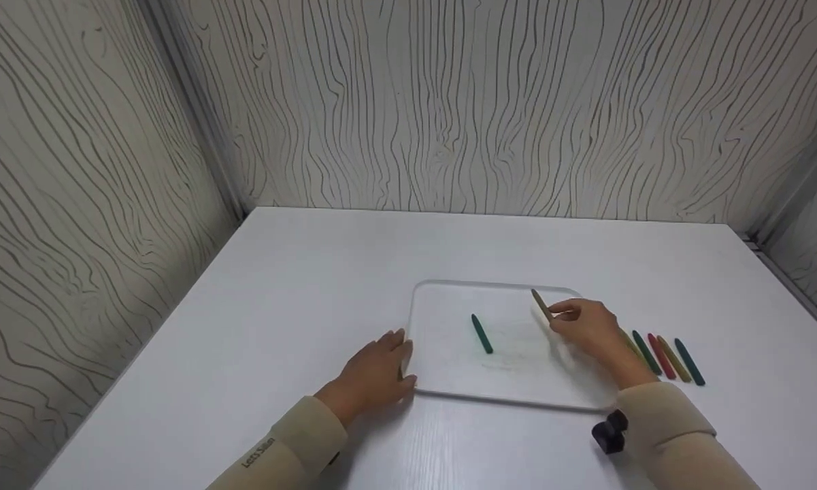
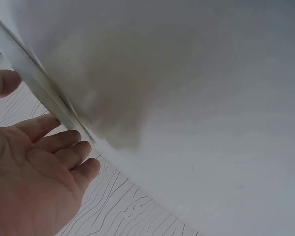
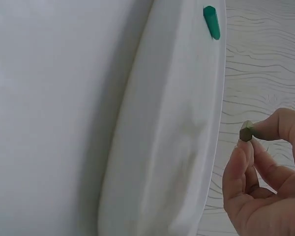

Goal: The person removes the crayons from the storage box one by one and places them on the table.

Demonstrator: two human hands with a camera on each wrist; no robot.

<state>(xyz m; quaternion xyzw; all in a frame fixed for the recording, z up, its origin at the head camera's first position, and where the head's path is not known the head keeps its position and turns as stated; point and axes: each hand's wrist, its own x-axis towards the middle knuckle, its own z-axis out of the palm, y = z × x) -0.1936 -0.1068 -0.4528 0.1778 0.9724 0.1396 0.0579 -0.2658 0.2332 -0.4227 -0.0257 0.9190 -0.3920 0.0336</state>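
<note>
Fingers [image 3: 246, 157] and thumb of the right hand [image 1: 588, 327] pinch an olive crayon [image 1: 541, 305] over the clear tray [image 1: 517, 398] at its two o'clock corner — the left hand [image 1: 374, 371] rests flat, fingers straight, at nine o'clock.

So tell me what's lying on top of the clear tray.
One green crayon lies on the clear tray. The right hand pinches an olive crayon above it; anything beneath that hand is hidden.

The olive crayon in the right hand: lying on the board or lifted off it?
Lifted. The right hand pinches the olive crayon tilted above the white board; only the green crayon lies flat.
</note>
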